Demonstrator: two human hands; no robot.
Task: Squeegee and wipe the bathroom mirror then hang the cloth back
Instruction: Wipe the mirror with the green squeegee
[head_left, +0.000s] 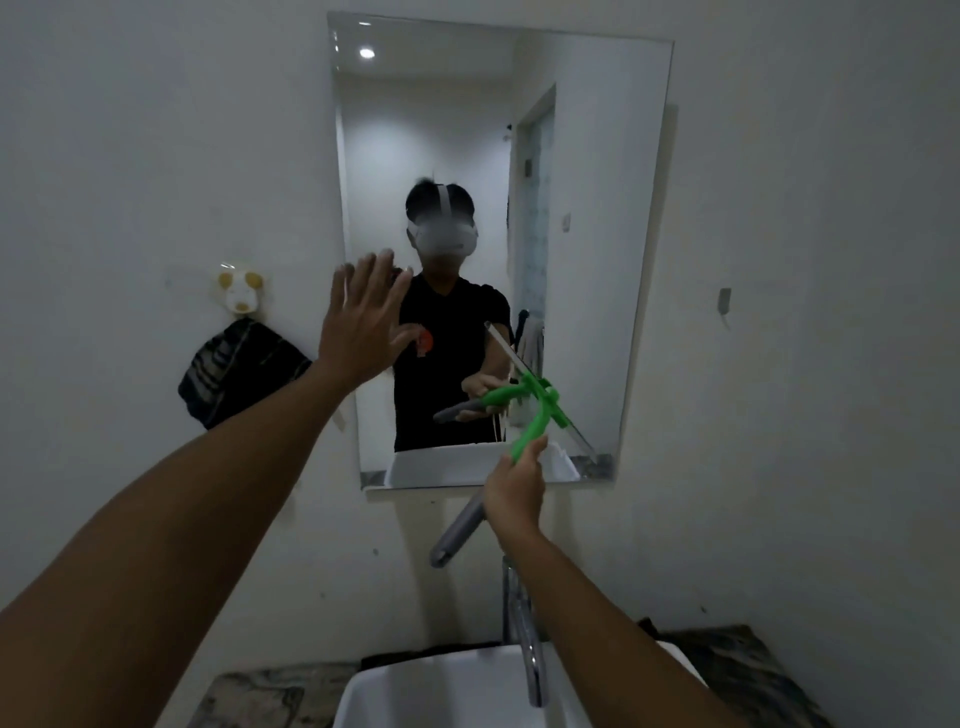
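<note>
A frameless rectangular mirror (582, 156) hangs on the white wall above the sink. My right hand (514, 488) grips a squeegee (535, 415) with a green neck and grey handle; its blade lies slanted against the mirror's lower right part. My left hand (363, 317) is raised with fingers spread and straight, palm flat at the mirror's left edge, holding nothing. A dark striped cloth (241, 371) hangs from a pale animal-shaped hook (240, 291) on the wall left of the mirror.
A white basin (395, 696) sits below with a tall chrome tap (524, 623) under my right forearm. A marbled countertop (753, 670) flanks the basin. A small bracket (723, 301) sticks out of the wall right of the mirror. The mirror reflects a person wearing a headset.
</note>
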